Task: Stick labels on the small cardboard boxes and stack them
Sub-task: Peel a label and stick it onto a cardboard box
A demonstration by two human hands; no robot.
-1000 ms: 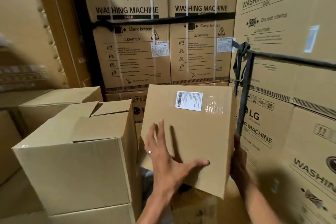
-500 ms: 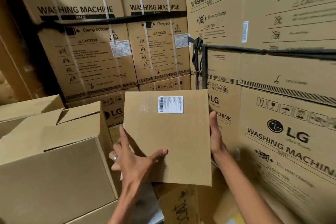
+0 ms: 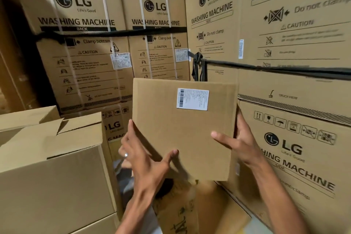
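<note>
Two hands carry a small cardboard box (image 3: 182,131), label (image 3: 192,99) already stuck on, ready for stacking. Left to right: an unsealed box (image 3: 51,173) with flaps ajar, contents unseen; left hand (image 3: 146,157) and right hand (image 3: 238,142) clamped on its sides. Next, seemingly, setting it squarely on a stack.

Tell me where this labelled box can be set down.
Likeliest spot: the flat top of the open-flapped box left of the left hand. Right of the right hand, the washing machine cartons form a wall. Below the held box it is cluttered.
</note>
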